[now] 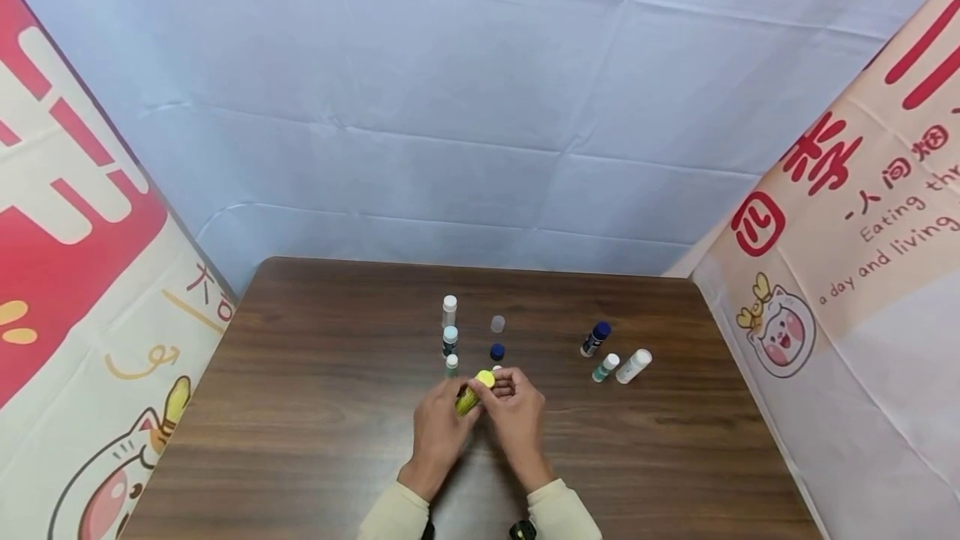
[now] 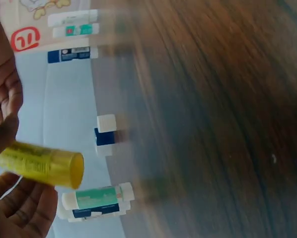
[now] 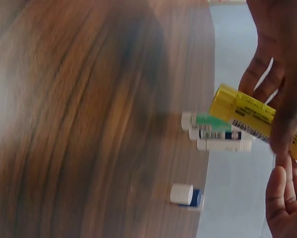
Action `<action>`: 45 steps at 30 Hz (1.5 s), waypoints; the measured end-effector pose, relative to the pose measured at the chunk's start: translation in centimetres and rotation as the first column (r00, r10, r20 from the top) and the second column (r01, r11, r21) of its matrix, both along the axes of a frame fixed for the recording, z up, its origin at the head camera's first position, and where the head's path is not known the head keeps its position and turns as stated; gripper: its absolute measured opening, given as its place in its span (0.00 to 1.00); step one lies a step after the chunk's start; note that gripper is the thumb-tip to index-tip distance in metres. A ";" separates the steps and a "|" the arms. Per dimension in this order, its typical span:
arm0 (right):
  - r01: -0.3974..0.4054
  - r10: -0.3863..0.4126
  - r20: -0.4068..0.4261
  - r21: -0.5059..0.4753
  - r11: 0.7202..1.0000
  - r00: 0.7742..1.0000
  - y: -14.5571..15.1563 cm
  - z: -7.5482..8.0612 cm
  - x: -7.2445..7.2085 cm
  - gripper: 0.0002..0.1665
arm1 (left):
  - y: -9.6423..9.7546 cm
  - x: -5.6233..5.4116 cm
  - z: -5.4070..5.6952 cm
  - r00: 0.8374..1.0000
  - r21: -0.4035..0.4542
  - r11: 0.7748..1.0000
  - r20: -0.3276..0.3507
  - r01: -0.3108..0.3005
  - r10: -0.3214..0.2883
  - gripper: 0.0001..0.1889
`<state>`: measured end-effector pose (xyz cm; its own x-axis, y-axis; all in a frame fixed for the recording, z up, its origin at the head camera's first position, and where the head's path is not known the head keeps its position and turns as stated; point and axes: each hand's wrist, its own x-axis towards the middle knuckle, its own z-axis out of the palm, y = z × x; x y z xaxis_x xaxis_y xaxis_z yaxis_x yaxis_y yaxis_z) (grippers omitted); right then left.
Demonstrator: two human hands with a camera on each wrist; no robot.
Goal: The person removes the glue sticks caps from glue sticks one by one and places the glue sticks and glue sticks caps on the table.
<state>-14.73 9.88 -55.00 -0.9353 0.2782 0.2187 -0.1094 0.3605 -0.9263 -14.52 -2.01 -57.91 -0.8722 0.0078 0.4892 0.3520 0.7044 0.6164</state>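
Note:
A yellow glue stick (image 1: pixel 468 403) is tilted between both hands over the table's middle, its yellow cap end (image 1: pixel 486 377) pointing up and away. My left hand (image 1: pixel 440 426) grips the body; in the left wrist view its fingers (image 2: pixel 32 201) curl under it. My right hand (image 1: pixel 520 417) pinches the cap end with the thumb and fingers. The lower end of the glue stick (image 3: pixel 228 101) shows bare in the right wrist view. Just beyond the hands stand a small green glue stick (image 1: pixel 452 362) and a white cap (image 3: pixel 182 194), partly hidden in the head view.
Behind the green stick stand a blue-labelled glue stick (image 1: pixel 450 342) and a white one (image 1: pixel 449 312). Beside them are a blue cap (image 1: pixel 497 352) and a translucent cap (image 1: pixel 497 324). Farther right stand blue (image 1: pixel 596 339), green (image 1: pixel 605 368) and white (image 1: pixel 633 366) glue sticks. Cloth (image 1: pixel 450 173) hangs behind the table.

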 end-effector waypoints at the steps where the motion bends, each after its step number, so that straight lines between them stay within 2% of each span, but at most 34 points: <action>1: -0.010 0.009 0.006 0.007 1.000 1.000 -0.2 0.0 0.0 0.19 | 0.0 -0.1 -0.1 1.000 -0.002 1.000 -0.007 -0.016 0.016 0.20; 4: -0.038 0.037 0.008 0.044 0.998 0.999 -0.4 0.1 0.0 0.18 | -0.1 -0.3 -0.2 0.999 -0.003 0.999 -0.023 -0.041 0.041 0.18; 9: -0.074 0.078 -0.030 0.107 0.992 0.996 -0.1 0.2 -0.2 0.16 | -0.3 -0.6 -0.1 1.000 0.027 0.999 -0.020 -0.022 0.022 0.16; 13: -0.141 0.152 -0.060 0.156 0.978 0.987 0.3 0.2 -0.4 0.15 | -0.6 -0.9 -0.2 0.999 0.055 0.998 0.030 0.016 -0.018 0.14; 17: -0.228 0.249 -0.072 0.222 0.948 0.966 0.8 0.2 -0.4 0.16 | -1.2 -1.1 -0.2 0.993 0.058 0.996 0.090 0.071 -0.076 0.14; 20: -0.293 0.313 -0.064 0.215 0.932 0.948 1.1 0.3 -0.3 0.18 | -1.7 -1.1 -0.3 0.985 0.052 0.992 0.124 0.114 -0.120 0.15; 22: -0.321 0.334 -0.057 0.166 0.932 0.941 1.3 0.4 -0.2 0.19 | -1.9 -1.1 -0.4 0.978 0.066 0.988 0.144 0.140 -0.148 0.16; 25: -0.303 0.311 -0.068 0.113 0.946 0.948 1.7 0.2 -0.2 0.19 | -2.1 -1.0 -0.7 0.971 0.104 0.982 0.166 0.158 -0.174 0.16; 27: -0.263 0.274 -0.095 0.114 0.958 0.957 2.1 -0.4 -0.2 0.19 | -2.1 -0.9 -0.9 0.969 0.125 0.980 0.172 0.155 -0.176 0.16; 31: -0.122 0.152 -0.129 0.214 0.969 0.980 3.0 -2.3 -0.3 0.19 | -2.1 -1.0 -1.4 0.975 0.154 0.980 0.162 0.128 -0.153 0.17; 35: 0.002 0.018 -0.057 0.334 0.942 0.998 3.5 -4.3 -0.1 0.18 | -2.2 -1.0 -1.7 0.978 0.181 0.978 0.166 0.099 -0.130 0.16; 39: 0.036 -0.052 0.032 0.389 0.920 0.998 3.6 -5.6 0.1 0.18 | -2.2 -1.1 -1.9 0.976 0.186 0.979 0.182 0.083 -0.117 0.15; 45: 0.045 -0.082 0.058 0.476 0.878 0.995 3.2 -6.2 -0.1 0.17 | -2.1 -1.2 -2.1 0.971 0.212 0.975 0.214 0.065 -0.111 0.15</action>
